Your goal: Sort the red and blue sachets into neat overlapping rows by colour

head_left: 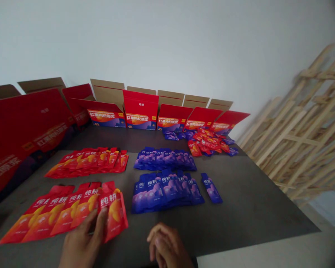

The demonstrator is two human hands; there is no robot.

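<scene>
Red sachets (89,162) and blue sachets (164,160) lie sorted in rows on the worktop (240,208), a mixed heap (206,143) remains at its far right corner; left hand (80,242) touches the end sachet (114,214), grip unclear; right hand (167,245) curled, empty.

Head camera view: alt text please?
The left hand touches a fanned row of red sachets on a dark table, while the right hand sits nearby. Rows of blue sachets lie alongside, with open red cartons along the far edge.
</scene>
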